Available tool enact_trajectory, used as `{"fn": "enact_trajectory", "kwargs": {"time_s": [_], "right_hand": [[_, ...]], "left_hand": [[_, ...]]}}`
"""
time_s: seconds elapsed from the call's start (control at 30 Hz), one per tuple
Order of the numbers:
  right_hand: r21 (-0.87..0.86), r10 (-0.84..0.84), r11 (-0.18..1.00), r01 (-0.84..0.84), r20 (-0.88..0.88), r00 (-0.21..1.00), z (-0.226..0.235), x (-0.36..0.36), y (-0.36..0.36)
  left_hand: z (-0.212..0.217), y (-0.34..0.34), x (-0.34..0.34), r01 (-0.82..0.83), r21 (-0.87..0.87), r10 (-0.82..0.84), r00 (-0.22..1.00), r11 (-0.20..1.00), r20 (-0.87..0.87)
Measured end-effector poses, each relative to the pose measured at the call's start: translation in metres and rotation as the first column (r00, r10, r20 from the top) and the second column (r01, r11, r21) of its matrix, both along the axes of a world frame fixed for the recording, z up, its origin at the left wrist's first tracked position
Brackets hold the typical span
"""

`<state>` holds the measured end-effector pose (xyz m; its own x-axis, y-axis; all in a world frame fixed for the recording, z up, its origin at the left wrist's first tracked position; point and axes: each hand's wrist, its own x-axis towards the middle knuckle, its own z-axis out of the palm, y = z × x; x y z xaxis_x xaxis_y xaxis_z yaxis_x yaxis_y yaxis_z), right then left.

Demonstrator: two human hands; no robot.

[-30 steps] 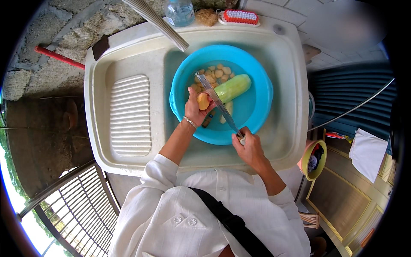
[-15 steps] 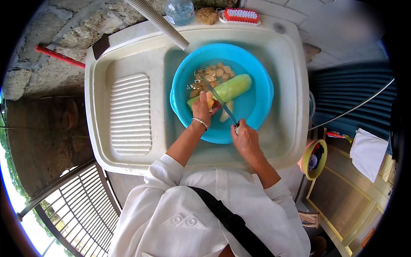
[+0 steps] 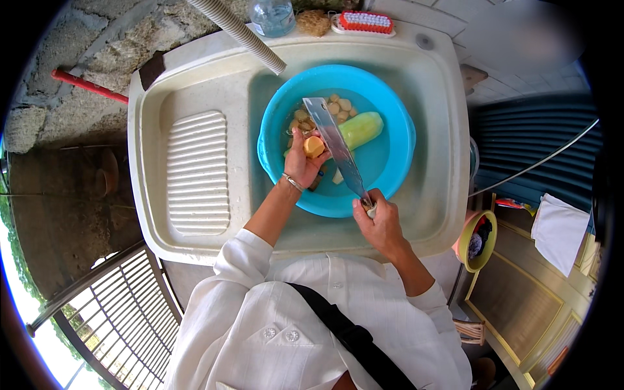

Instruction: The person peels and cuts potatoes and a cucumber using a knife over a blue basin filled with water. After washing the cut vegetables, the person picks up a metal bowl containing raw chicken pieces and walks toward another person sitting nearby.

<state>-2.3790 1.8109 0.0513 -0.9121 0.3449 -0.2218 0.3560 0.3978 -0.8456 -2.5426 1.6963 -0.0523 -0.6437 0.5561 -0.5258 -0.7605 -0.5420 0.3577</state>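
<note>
Over the blue basin that sits in the deep part of a pale stone wash sink, the person's two hands work close together. The left hand is curled around a small peeled yellow-orange potato, thumb and fingers closed about its lower half so that the cut top shows; a thin bracelet circles that wrist. The right hand is clenched tight around the handle of a large knife, the handle almost hidden in the fist at the basin's near rim. The blade's long axis runs diagonally, from the fist at lower right up and away to the upper left, its squared tip pointing toward the far side of the basin, and its flat passes just beside the potato, touching or nearly touching it; which, I cannot tell. Under the blade in the basin lies a pale green peeled squash, its long axis slanting toward the upper right, with a heap of small potato pieces beyond it. A ribbed washboard forms the sink's left half, and a corrugated hose slants down to the basin's far rim. On the back ledge stand a clear bottle and a red scrubbing brush.
</note>
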Motion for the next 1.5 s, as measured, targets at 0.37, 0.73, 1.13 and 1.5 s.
{"fn": "enact_trajectory", "kwargs": {"time_s": [0.37,0.73,1.13,1.5], "right_hand": [[0.492,0.118,0.861,-0.126,0.048,0.992,-0.062,-0.001,-0.017],[0.295,0.008,0.955,-0.038,0.102,0.995,-0.052,-0.024,0.012],[0.149,0.024,0.988,-0.03,0.042,0.999,-0.027,-0.007,0.007],[-0.025,0.037,0.999,-0.034,0.102,0.994,0.002,-0.003,-0.006]], "left_hand": [[0.0,0.019,0.009,-0.37,-0.322,0.379,0.925,0.872,-0.037],[0.004,0.005,0.003,-0.031,0.049,0.034,0.998,0.998,-0.051],[0.004,-0.013,-0.018,0.1,0.12,-0.094,0.994,0.988,-0.057],[0.005,-0.009,-0.015,0.016,0.326,0.019,0.994,0.945,-0.103]]}}
